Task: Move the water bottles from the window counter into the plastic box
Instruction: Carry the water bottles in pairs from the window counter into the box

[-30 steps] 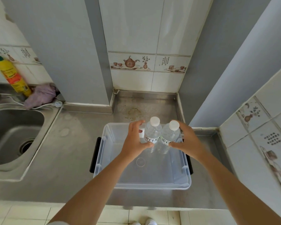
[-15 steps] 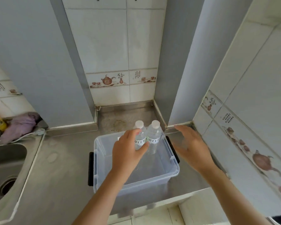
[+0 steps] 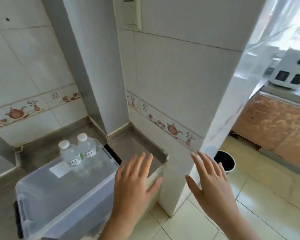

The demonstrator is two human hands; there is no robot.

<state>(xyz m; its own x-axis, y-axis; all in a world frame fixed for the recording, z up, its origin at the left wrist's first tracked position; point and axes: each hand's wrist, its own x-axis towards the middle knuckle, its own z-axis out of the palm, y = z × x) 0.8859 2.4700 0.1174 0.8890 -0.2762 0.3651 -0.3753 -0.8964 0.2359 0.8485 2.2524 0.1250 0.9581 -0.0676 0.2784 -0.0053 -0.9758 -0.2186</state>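
Two clear water bottles with white caps stand upright side by side in the far corner of the translucent plastic box (image 3: 42, 201): the left bottle (image 3: 70, 155) and the right bottle (image 3: 87, 148). The box sits on the steel counter (image 3: 137, 146) at the lower left. My left hand (image 3: 135, 186) hovers to the right of the box, fingers spread, holding nothing. My right hand (image 3: 211, 184) is farther right, in front of the tiled pillar (image 3: 180, 84), also spread and empty.
A tiled pillar stands right of the counter's end. Beyond it is tiled floor with a black bin (image 3: 224, 161). At the far right a wood-fronted window counter (image 3: 275, 118) carries a white appliance (image 3: 291, 73).
Both hands have let go of the bottles and drawn away to the right. The view has swung right, away from the sink, and the window counter has come into sight.
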